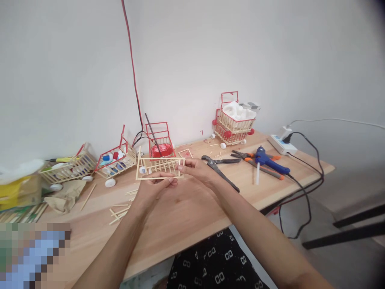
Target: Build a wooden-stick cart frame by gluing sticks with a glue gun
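Observation:
Both my hands hold a small frame of thin wooden sticks (pixel 145 179) above the table. My left hand (pixel 156 182) has its fingers closed on the lower side. My right hand (pixel 194 168) pinches the right end between thumb and fingers. Behind the frame stands a cart with red-painted sticks (pixel 158 124), and a cup of red paint (pixel 161 151) with a dark brush (pixel 152 130) in it. Several loose sticks (pixel 118 212) lie on the table below my left hand.
Small stick carts (pixel 116 160) with bottle-cap wheels stand at the left, and a stacked cart (pixel 234 124) at the back. Right of my hands lie black pliers (pixel 221 172), orange-handled pliers (pixel 267 168) and a blue glue gun (pixel 269 161). Its cord runs to a power strip (pixel 282 144).

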{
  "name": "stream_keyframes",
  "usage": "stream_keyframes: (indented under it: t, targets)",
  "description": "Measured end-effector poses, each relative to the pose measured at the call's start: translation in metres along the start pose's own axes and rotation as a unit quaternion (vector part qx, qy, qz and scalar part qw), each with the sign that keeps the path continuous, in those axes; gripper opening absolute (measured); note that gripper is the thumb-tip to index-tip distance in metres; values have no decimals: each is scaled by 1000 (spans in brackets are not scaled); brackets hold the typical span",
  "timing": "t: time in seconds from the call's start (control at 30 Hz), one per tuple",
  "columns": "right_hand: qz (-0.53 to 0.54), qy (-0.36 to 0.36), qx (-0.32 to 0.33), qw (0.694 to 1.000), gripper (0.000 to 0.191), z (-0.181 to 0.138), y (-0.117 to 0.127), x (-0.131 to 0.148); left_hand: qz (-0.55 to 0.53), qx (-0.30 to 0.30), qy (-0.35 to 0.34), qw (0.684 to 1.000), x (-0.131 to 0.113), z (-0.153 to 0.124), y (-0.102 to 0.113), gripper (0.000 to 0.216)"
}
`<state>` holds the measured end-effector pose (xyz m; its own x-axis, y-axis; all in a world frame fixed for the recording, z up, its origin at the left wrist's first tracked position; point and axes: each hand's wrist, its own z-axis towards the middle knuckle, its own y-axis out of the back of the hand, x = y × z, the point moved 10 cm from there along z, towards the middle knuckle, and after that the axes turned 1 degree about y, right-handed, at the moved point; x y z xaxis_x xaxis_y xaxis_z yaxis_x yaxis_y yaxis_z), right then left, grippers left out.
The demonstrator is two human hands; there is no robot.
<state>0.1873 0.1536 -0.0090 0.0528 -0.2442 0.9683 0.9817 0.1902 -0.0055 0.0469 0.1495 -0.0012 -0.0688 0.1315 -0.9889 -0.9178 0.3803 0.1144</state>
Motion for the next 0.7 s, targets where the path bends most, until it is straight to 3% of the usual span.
stream_keyframes:
  t: [0.43,0.7]
  targets:
    - [6,-14,-15,1000,36,4,3,-13,-24,-6,1,1000,5,2,1,28]
    - [-20,4,-13,1000,38,3,2,-6,-15,-10,1,1000,2,1,2,29]
